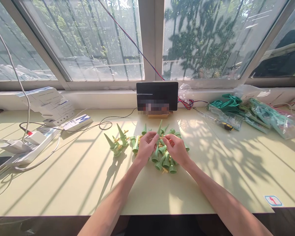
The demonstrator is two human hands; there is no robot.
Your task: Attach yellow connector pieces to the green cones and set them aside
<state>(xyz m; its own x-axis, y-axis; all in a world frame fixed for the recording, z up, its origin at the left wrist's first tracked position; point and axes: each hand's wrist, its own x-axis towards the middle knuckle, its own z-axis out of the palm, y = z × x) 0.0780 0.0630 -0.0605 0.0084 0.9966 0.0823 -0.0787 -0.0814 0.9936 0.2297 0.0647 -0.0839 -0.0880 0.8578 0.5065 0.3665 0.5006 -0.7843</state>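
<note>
My left hand [147,145] is closed around a pointed green plastic cone [160,127], which stands tip up between thumb and fingers. Close by on its right, my right hand [176,148] has thumb and fingers pinched together at the cone's side. Whatever sits in that pinch is too small to make out. Beneath and around both hands lies a pile of similar green cones [166,161], several with their hollow ends facing me. Small yellow pieces [165,170] are scattered among them. Left of the pile, green cones with yellow pieces attached [123,137] stand upright.
A black screen [157,95] stands at the back below the window. On the left are white boxes [49,103], a power strip [36,149], a phone [0,164] and loose cables. Green plastic bags [272,114] and a black-yellow object [227,126] lie at the right.
</note>
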